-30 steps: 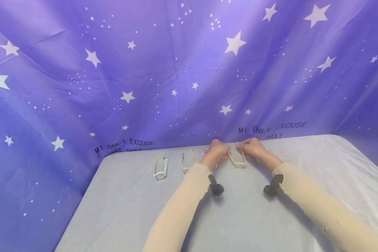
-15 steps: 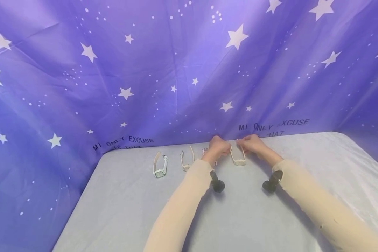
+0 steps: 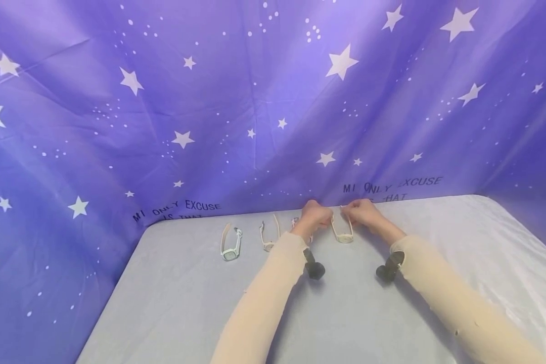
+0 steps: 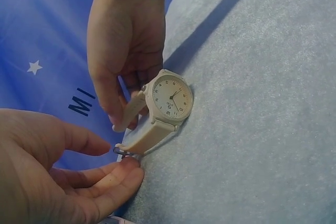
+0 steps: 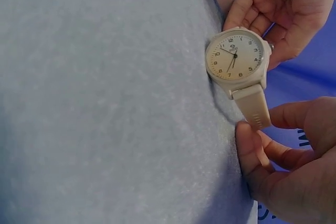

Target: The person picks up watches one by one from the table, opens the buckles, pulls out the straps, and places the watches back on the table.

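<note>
A cream wristwatch (image 3: pixel 345 238) lies near the table's back edge, its dial toward me and both strap halves reaching back. My left hand (image 3: pixel 317 216) holds the buckle end between thumb and fingers. The other strap half has its tip between the thumb and fingers of my right hand (image 3: pixel 363 212). In the left wrist view the metal buckle (image 4: pixel 119 151) shows beside the left thumb. Numerals and hands are visible on the round dial (image 5: pixel 234 56) in the right wrist view. The strap ends are apart.
To the left lie a pale green watch (image 3: pixel 230 254) and a beige watch (image 3: pixel 268 246), the latter partly behind the left sleeve. A pinkish strap (image 3: pixel 294 221) shows behind the left hand. A purple star-printed curtain (image 3: pixel 255 101) hangs behind the grey cloth-covered table (image 3: pixel 173 303).
The right wrist and sleeve have shifted slightly left, and the watch's left strap half stands a little straighter. Both hands stay at the strap ends.
</note>
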A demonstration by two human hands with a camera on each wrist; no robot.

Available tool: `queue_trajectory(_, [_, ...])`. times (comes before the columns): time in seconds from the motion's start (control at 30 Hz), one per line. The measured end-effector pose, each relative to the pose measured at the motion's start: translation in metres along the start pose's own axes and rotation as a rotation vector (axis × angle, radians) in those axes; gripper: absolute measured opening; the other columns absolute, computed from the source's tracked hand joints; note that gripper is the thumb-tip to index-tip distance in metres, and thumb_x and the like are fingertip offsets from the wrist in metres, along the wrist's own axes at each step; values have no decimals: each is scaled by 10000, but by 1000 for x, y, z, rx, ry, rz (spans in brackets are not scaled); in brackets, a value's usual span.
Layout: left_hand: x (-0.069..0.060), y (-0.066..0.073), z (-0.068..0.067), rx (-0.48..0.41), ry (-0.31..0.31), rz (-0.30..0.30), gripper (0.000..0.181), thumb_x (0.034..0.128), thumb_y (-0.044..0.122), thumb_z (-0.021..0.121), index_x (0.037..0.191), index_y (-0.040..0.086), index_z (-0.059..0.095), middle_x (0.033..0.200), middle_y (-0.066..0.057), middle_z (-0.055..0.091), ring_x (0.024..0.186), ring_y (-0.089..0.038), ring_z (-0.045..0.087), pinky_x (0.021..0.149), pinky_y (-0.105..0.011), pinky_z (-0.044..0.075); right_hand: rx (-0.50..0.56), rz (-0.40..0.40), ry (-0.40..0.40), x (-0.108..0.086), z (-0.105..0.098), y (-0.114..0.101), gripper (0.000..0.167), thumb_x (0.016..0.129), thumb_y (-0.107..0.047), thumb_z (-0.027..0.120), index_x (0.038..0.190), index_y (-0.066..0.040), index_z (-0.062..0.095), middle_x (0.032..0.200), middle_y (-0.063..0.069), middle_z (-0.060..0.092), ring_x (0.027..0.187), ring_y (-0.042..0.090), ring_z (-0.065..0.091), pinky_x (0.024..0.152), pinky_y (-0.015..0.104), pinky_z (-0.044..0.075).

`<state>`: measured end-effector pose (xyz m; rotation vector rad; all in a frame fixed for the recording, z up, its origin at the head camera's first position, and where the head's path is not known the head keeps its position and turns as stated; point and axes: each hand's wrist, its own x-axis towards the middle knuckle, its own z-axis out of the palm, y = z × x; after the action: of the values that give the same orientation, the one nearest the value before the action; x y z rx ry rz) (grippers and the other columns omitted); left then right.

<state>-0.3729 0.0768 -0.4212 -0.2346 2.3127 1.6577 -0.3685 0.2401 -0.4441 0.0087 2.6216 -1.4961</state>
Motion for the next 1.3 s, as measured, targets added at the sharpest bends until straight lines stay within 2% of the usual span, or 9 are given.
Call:
queue_trajectory(0.27, [-1, -1, 4, 16, 4, 27, 357, 814, -50, 645, 1161, -118, 592, 893, -190, 708, 889, -354, 743, 817, -400, 639, 6, 14, 31, -5, 1, 2, 363, 943, -139, 618, 1124, 176, 595, 920, 131, 656, 757, 117, 600, 667, 231, 590])
queue_trajectory(0.63, [-4, -1, 4, 17, 15, 32, 333, 826, -46, 634, 1147, -128, 599, 862, -179, 705, 894, -355, 748, 826, -399, 637, 22, 25, 53, -7, 0, -2, 319, 956, -132, 612, 1084, 159, 598, 843, 63, 634, 710, 88, 570, 638, 195, 552])
queue_trajectory(0.77, [-8, -1, 3, 25, 16, 25, 299, 823, -40, 634, 1113, -111, 614, 821, -138, 690, 884, -336, 746, 828, -391, 634, 34, 23, 54, -8, 0, -2, 324, 954, -120, 613, 1094, 172, 602, 803, 26, 625, 703, 82, 564, 635, 193, 546])
queue_trajectory(0.9, [-11, 1, 2, 65, 21, 30, 260, 803, -33, 642, 1056, -93, 641, 800, -95, 659, 794, -278, 714, 813, -389, 629, 48, 28, 53, -9, 0, -1, 329, 962, -123, 612, 1106, 173, 599, 824, 41, 647, 712, 84, 582, 650, 204, 559])
queue_trajectory(1.0, [-13, 2, 2, 67, 15, 36, 286, 803, -26, 663, 1080, -97, 646, 827, -97, 667, 775, -261, 698, 818, -391, 626, 74, 34, 54, -11, 0, -3, 329, 966, -119, 611, 1122, 169, 594, 869, 74, 676, 721, 80, 608, 674, 212, 580])
queue_trajectory(1.13, [-16, 3, 2, 43, -13, 35, 320, 830, -14, 685, 1131, -108, 633, 852, -107, 674, 844, -282, 718, 851, -385, 625, 146, 42, 42, -13, -1, -2, 354, 979, -94, 589, 1178, 197, 561, 882, 68, 679, 714, 59, 631, 689, 208, 603])
queue_trajectory(1.2, [-18, 2, 0, 51, -33, 36, 267, 841, -4, 682, 1089, -94, 639, 798, -76, 641, 792, -250, 694, 858, -380, 622, 180, 46, 34, -13, -1, 0, 374, 989, -85, 568, 1210, 216, 540, 879, 64, 678, 709, 50, 642, 694, 208, 612])
queue_trajectory(1.3, [-20, 1, -3, 64, -60, 41, 149, 846, 5, 677, 981, -50, 642, 705, -22, 568, 659, -168, 584, 829, -367, 615, 195, 56, 34, -14, 0, 3, 390, 1000, -85, 549, 1244, 218, 519, 911, 86, 684, 718, 52, 648, 718, 214, 619])
